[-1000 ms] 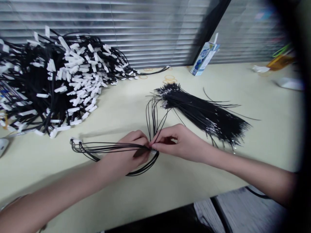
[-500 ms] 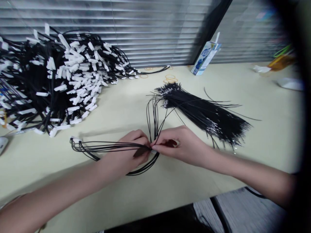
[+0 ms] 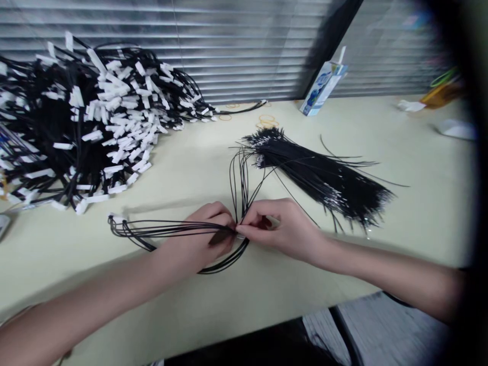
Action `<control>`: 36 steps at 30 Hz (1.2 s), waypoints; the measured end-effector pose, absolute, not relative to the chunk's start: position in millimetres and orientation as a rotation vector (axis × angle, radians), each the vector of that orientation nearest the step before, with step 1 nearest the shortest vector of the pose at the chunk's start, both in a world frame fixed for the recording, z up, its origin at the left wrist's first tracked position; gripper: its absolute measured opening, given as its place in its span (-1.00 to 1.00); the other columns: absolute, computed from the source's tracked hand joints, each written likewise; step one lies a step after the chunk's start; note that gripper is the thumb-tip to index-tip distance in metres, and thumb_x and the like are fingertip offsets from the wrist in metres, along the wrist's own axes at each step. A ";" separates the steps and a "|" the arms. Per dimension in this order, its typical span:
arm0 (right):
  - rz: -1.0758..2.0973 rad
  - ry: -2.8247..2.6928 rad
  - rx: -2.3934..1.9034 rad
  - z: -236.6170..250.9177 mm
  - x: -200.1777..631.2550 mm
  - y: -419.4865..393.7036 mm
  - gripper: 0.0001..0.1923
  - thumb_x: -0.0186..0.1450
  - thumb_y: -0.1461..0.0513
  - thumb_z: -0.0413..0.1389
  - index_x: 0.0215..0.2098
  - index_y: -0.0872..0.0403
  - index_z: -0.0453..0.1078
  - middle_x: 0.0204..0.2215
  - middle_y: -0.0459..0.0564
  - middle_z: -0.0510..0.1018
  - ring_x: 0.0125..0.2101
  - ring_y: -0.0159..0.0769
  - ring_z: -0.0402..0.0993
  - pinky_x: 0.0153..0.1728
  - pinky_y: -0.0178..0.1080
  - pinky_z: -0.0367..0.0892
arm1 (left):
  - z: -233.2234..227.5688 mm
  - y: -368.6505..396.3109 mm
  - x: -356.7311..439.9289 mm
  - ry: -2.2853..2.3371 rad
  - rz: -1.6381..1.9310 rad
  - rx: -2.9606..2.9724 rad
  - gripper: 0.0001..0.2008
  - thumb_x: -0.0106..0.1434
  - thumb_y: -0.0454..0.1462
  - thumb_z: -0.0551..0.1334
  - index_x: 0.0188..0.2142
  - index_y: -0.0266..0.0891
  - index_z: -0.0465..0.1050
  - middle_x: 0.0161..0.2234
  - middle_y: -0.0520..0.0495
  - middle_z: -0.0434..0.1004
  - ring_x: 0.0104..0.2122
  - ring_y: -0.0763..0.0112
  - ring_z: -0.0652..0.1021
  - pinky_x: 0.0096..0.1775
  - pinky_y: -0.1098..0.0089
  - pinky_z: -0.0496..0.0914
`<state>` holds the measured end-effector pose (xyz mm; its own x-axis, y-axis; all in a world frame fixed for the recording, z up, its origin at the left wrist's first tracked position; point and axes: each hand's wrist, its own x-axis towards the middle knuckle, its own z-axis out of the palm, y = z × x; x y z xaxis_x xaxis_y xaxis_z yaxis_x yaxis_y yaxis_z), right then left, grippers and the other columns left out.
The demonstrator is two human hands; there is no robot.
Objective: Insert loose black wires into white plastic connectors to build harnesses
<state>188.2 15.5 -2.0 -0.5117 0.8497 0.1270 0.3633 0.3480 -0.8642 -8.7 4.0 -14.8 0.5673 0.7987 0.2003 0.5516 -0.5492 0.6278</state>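
Between the fingertips point(image 3: 239, 230) of both hands: small connector end of the looped black wires point(image 3: 168, 233), pinched from either side. Left hand point(image 3: 208, 239) closed on the wire bundle, thumb and forefinger clamped at the junction. Right hand point(image 3: 284, 229) likewise pinching at the same spot, remaining fingers curled. Wires fanned in three loops from the pinch: one leftward along the table point(image 3: 213, 305), one upward toward the far side, one curving under the left hand. Just beyond the right hand, apart from it: loose bundle of straight black wires point(image 3: 320, 175) with bare silvery ends, lying diagonally. Far left: large heap of black cables with white tags point(image 3: 87, 117). Near the blinds point(image 3: 236, 46): several rubber bands point(image 3: 267, 121) and a small blue-and-white carton point(image 3: 322, 86), leaning.
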 end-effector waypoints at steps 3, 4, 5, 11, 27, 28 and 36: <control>1.055 -2.030 -1.055 -3.9 187.3 14.8 -0.86 0.18 0.25 0.18 -0.52 0.11 0.39 -0.64 -0.19 0.36 -0.58 -0.54 0.19 -0.58 -0.42 0.12 | -14.8 3.3 -9.1 1.085 0.644 2.289 -0.91 0.22 -0.37 0.17 -0.42 -0.21 0.34 -0.34 0.05 0.31 -0.36 0.47 0.41 -0.31 0.45 0.33; 1.048 -2.027 -1.055 -4.6 186.9 14.8 -0.86 0.18 0.25 0.18 -0.52 0.11 0.39 -0.64 -0.19 0.35 -0.59 -0.54 0.19 -0.58 -0.42 0.12 | -14.3 3.0 -9.2 1.086 0.639 2.286 -0.91 0.22 -0.38 0.17 -0.41 -0.21 0.33 -0.34 0.05 0.31 -0.35 0.47 0.41 -0.31 0.45 0.32; 1.043 -2.023 -1.055 -5.4 186.5 15.0 -0.86 0.17 0.25 0.18 -0.53 0.12 0.39 -0.64 -0.19 0.35 -0.58 -0.54 0.19 -0.58 -0.42 0.12 | -13.7 2.9 -9.3 1.088 0.633 2.282 -0.92 0.22 -0.38 0.17 -0.41 -0.21 0.33 -0.33 0.04 0.31 -0.35 0.48 0.41 -0.30 0.45 0.32; 0.989 -2.030 -1.023 -8.5 185.0 15.9 -0.83 0.18 0.26 0.18 -0.55 0.12 0.35 -0.64 -0.20 0.33 -0.58 -0.55 0.16 -0.58 -0.42 0.11 | -10.7 2.9 -8.9 1.098 0.604 2.262 -0.93 0.24 -0.37 0.16 -0.38 -0.22 0.36 -0.32 0.03 0.32 -0.35 0.47 0.41 -0.29 0.45 0.33; 0.860 -2.076 -0.923 -6.6 185.9 14.4 -0.79 0.19 0.32 0.15 -0.58 0.14 0.31 -0.62 -0.16 0.36 -0.58 -0.54 0.20 -0.58 -0.42 0.13 | -11.8 3.0 -7.4 1.096 0.607 2.259 -0.94 0.23 -0.38 0.17 -0.38 -0.21 0.36 -0.31 0.04 0.31 -0.34 0.47 0.40 -0.29 0.44 0.32; 0.855 -2.083 -0.917 -6.6 186.3 14.0 -0.80 0.19 0.33 0.15 -0.58 0.14 0.32 -0.61 -0.15 0.37 -0.58 -0.54 0.20 -0.58 -0.42 0.13 | -11.3 2.7 -7.5 1.098 0.609 2.258 -0.94 0.23 -0.38 0.18 -0.37 -0.21 0.36 -0.31 0.03 0.31 -0.34 0.47 0.40 -0.29 0.44 0.32; 0.815 -2.123 -0.872 -8.4 189.3 14.8 -0.82 0.18 0.35 0.14 -0.58 0.15 0.32 -0.62 -0.15 0.34 -0.59 -0.54 0.16 -0.60 -0.42 0.10 | -12.1 3.6 -8.4 1.086 0.639 2.254 -0.91 0.20 -0.40 0.19 -0.39 -0.20 0.35 -0.32 0.06 0.31 -0.35 0.49 0.41 -0.29 0.45 0.32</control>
<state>189.3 14.8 -8.4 -0.5352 0.7665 0.3549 0.3324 0.5773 -0.7458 -8.4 3.6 -12.1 0.5603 0.8094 0.1759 0.5466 -0.5208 0.6557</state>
